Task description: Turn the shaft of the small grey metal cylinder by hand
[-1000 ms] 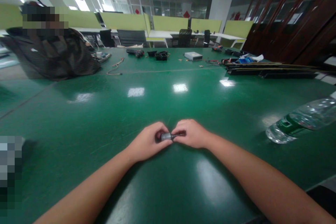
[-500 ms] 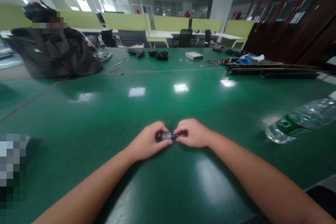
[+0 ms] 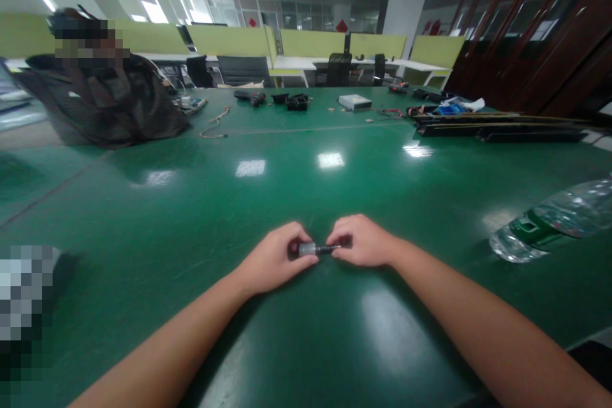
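Over the green table (image 3: 287, 197), my left hand (image 3: 273, 257) is closed around a small grey cylinder (image 3: 307, 248), thumb below and fingers above. From the cylinder's right end a thin dark shaft (image 3: 326, 248) reaches to my right hand (image 3: 362, 241), whose thumb and fingertips pinch its far end. Whether the shaft and the cylinder are one piece or two parts I cannot tell. Both hands rest low, close to the table surface, a short gap apart. My fingers hide both ends of the object.
A clear plastic bottle (image 3: 549, 220) with a green label lies on the right. At the back left stands a dark bag (image 3: 115, 102). A white box (image 3: 354, 102), black parts (image 3: 296, 101), a cable (image 3: 215, 122) and long black strips (image 3: 530, 134) lie along the far side.
My right hand has moved slightly right, away from my left hand, so more of the dark shaft shows between them. The whole view has shifted a little.
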A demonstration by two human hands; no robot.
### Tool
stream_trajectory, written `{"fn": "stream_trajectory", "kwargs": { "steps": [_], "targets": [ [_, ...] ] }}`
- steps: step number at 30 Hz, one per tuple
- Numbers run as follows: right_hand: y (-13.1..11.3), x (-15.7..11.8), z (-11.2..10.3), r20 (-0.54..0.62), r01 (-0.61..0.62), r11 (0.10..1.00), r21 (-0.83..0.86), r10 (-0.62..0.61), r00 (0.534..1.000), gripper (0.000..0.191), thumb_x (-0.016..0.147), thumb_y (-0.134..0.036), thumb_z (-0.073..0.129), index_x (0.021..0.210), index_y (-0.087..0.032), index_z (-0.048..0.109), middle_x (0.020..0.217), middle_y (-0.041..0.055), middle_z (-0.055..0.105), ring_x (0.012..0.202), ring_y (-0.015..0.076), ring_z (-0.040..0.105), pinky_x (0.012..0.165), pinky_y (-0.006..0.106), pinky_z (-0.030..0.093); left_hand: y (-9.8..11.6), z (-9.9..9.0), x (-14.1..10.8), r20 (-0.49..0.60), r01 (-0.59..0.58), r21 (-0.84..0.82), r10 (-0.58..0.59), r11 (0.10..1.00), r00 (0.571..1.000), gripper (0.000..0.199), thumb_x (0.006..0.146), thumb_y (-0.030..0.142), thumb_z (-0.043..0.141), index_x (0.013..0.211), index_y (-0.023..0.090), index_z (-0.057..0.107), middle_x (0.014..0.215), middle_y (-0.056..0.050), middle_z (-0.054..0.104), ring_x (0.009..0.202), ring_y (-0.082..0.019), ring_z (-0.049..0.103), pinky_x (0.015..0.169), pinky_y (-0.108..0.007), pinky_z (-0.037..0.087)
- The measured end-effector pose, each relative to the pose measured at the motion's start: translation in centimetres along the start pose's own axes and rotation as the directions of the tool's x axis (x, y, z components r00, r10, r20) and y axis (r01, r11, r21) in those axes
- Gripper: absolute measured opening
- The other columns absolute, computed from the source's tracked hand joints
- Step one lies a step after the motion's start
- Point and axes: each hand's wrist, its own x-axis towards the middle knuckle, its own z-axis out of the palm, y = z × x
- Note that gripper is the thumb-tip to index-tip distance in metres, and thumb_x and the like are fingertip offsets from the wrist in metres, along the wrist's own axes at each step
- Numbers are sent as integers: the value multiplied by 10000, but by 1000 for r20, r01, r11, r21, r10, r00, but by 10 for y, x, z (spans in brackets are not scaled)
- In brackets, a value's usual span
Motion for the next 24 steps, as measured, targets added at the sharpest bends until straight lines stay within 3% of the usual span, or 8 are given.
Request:
{"fn": "stream_trajectory", "kwargs": {
  "steps": [16,24],
  "targets": [
    [3,-3,-7,39,-71,997,21,70,997,152,738,-165,699,881,-176,750,804,21,686,734,130,611,694,242,449,1,-1,0,0,13,-3,-13,1000,1000,263,833,427,659,902,182,595,808,-16,596,704,-168,558,630,-267,420],
    [28,-11,-28,28,-232,969,88,230,973,170,701,-162,726,867,-162,762,810,30,686,709,127,615,661,239,473,0,1,0,-12,25,-12,-25,1000,1000,275,835,448,652,894,185,596,799,-14,600,696,-166,556,624,-265,422]
  ]
}}
